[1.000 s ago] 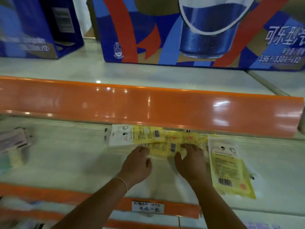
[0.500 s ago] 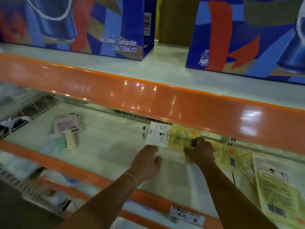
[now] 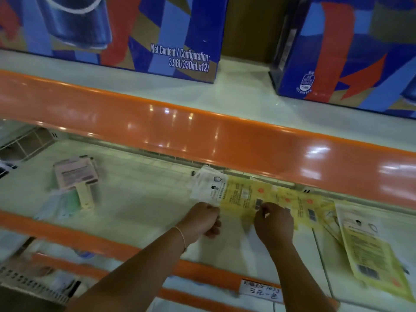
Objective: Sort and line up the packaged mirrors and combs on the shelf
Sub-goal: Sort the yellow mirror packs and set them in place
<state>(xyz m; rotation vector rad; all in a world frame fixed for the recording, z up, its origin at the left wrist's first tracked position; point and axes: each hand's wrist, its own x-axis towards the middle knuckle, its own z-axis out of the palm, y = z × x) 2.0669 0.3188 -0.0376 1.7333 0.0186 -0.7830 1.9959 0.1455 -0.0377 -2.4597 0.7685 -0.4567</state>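
Several flat yellow-and-white packets lie overlapped in a row on the pale shelf (image 3: 139, 206), under the orange lip above. My left hand (image 3: 201, 218) pinches the near edge of the leftmost packet (image 3: 227, 192) by its white header. My right hand (image 3: 273, 221) grips the same packet's near right edge, next to its barcode. More yellow packets (image 3: 308, 206) trail off to the right, and a larger yellow packet (image 3: 371, 251) lies tilted at the far right. A pink packaged mirror (image 3: 74, 172) with a cream handle sits on greenish packets at the shelf's left.
An orange rail (image 3: 225, 140) of the upper shelf overhangs the back of the packets. Blue soda cartons (image 3: 157, 34) stand above. An orange front rail with a handwritten price tag (image 3: 262, 290) runs below my arms. A wire divider (image 3: 24, 143) closes the far left.
The view has swung left and closer. My right hand has come off the packet's far side back to its near edge, and my left hand now pinches the white header's corner.
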